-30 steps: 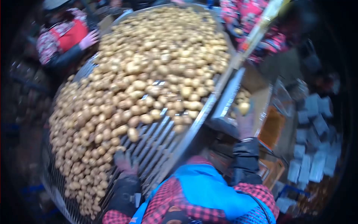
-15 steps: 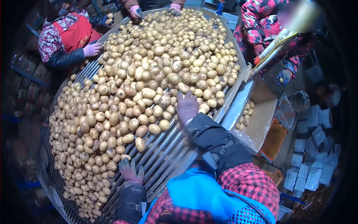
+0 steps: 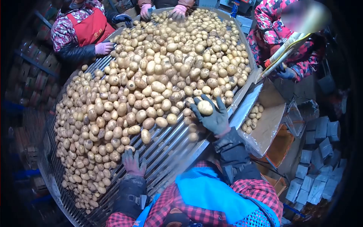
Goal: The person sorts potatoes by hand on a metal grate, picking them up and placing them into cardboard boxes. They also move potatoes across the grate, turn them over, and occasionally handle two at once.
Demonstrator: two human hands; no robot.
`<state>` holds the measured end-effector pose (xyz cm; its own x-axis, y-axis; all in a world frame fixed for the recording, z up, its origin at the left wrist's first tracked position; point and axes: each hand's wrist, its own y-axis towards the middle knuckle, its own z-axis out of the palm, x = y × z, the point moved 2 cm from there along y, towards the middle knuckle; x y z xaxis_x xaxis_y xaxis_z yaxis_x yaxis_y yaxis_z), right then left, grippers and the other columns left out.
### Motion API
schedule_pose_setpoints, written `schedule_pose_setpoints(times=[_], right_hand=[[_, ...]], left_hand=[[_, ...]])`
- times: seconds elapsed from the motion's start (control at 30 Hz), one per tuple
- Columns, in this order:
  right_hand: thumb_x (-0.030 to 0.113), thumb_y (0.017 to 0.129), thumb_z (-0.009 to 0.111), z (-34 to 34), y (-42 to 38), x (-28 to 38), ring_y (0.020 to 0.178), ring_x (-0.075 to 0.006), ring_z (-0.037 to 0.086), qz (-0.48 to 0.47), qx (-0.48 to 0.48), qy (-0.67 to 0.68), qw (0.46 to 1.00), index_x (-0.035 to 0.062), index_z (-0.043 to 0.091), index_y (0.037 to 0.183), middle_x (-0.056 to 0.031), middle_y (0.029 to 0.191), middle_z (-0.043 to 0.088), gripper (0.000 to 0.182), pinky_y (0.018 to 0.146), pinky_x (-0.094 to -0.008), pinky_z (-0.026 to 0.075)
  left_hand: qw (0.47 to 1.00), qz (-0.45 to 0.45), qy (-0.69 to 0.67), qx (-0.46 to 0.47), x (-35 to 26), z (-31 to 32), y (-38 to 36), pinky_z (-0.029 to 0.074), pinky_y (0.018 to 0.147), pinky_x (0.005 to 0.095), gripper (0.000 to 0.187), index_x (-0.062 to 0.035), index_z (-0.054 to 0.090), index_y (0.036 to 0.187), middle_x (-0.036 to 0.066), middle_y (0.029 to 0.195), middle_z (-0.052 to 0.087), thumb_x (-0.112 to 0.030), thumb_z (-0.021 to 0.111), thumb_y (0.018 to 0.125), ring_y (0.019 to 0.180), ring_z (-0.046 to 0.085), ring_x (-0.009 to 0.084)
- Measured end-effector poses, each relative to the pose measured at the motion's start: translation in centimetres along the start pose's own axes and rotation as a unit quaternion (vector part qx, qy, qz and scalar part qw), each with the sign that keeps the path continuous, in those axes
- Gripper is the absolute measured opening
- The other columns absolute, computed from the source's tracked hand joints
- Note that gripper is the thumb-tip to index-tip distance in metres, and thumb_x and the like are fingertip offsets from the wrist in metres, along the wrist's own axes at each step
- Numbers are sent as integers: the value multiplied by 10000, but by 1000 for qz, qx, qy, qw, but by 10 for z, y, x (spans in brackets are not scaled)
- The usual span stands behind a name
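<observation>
A large heap of potatoes (image 3: 151, 64) covers much of a roller table with metal bars (image 3: 166, 151). My right hand (image 3: 213, 117), in a dark glove with its palm turned up, holds a potato (image 3: 205, 108) on its fingers above the table's right part. At the lower edge of the heap, my left hand (image 3: 134, 163), gloved, lies on the bars with its fingers spread, nearest to a few potatoes and holding nothing.
A person in a red apron (image 3: 90, 28) stands at the left, another's pink-gloved hands (image 3: 177, 12) rest at the far edge, and a third person (image 3: 264, 22) is at the right. A lined box (image 3: 270, 125) with potatoes adjoins the right edge; small packages (image 3: 317, 185) lie beyond.
My right hand has turned palm up and come off the heap with a potato in it. My left hand is nearly unmoved. The right-hand person's gloved hand has moved nearer the pole.
</observation>
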<state>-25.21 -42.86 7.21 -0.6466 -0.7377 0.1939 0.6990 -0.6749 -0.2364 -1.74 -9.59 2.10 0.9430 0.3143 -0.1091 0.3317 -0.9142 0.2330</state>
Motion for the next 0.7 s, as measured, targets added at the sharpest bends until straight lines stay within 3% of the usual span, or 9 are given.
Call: schedule_pose_setpoints(times=[0.13,0.23,0.27,0.33,0.37,0.5,0.53,0.6,0.7], right_hand=[[99,918,485,9,-44,-1,1276,-392,468,14,25,76,997,77,287,1489,-219,1480,354,605,1078,-466,407],[-30,821,510,6,-61,1,1244,-398,492,-72,73,-233,967,99,272,1497,-223,1435,391,728,1032,-473,453],[2,848,561,22,-62,-1,1157,-329,552,-31,120,-199,972,71,328,1450,-195,1356,469,649,936,-436,512],[116,855,661,49,-81,-2,1065,-271,580,15,-17,-341,940,58,376,1398,-169,1311,511,616,862,-412,527],[230,846,717,46,-84,-11,1034,-257,586,15,5,-249,968,58,407,1370,-149,1324,507,633,830,-416,530],[576,822,631,4,-90,-13,952,-226,618,5,-77,-186,980,24,556,1204,-117,1003,637,676,763,-322,532],[588,843,591,-28,-85,-7,932,-249,625,35,-135,-75,987,7,572,1159,-136,984,641,662,655,-304,526],[530,880,578,-46,-80,-8,970,-313,623,1,-21,27,999,-16,561,1193,-175,1055,625,629,635,-323,547],[479,915,558,-43,-88,1,1076,-388,583,-48,-66,-166,983,-19,560,1232,-219,1186,586,591,769,-400,563]], left_hand=[[1000,-1,-2,3,2,1,-1,259,1095,582,539,-45,562,1232,236,1375,438,-310,695,782,1305,374,424],[1000,-7,-9,13,2,1,-1,253,1099,580,542,-48,558,1253,241,1395,425,-302,689,793,1311,367,436],[1000,-14,-13,20,2,1,-1,251,1101,579,545,-51,553,1273,245,1414,413,-293,683,803,1311,365,450],[1000,-12,-16,16,3,2,-2,251,1102,578,545,-53,559,1269,245,1408,416,-288,690,796,1314,364,442],[1000,-12,-12,12,3,4,-2,250,1102,576,543,-55,560,1270,244,1408,415,-289,688,797,1316,362,440],[1000,-1,-5,1,5,6,-4,248,1105,570,530,-61,563,1273,239,1420,406,-290,675,809,1325,353,435],[1000,4,-9,2,5,8,-4,248,1105,570,530,-61,563,1273,239,1420,406,-290,675,809,1325,353,435],[1000,1,21,-5,5,9,-4,256,1098,581,529,-58,555,1255,226,1413,407,-309,670,803,1303,366,430],[1000,5,10,-13,6,9,-4,264,1095,580,519,-64,566,1247,221,1409,417,-289,675,792,1304,361,435]])
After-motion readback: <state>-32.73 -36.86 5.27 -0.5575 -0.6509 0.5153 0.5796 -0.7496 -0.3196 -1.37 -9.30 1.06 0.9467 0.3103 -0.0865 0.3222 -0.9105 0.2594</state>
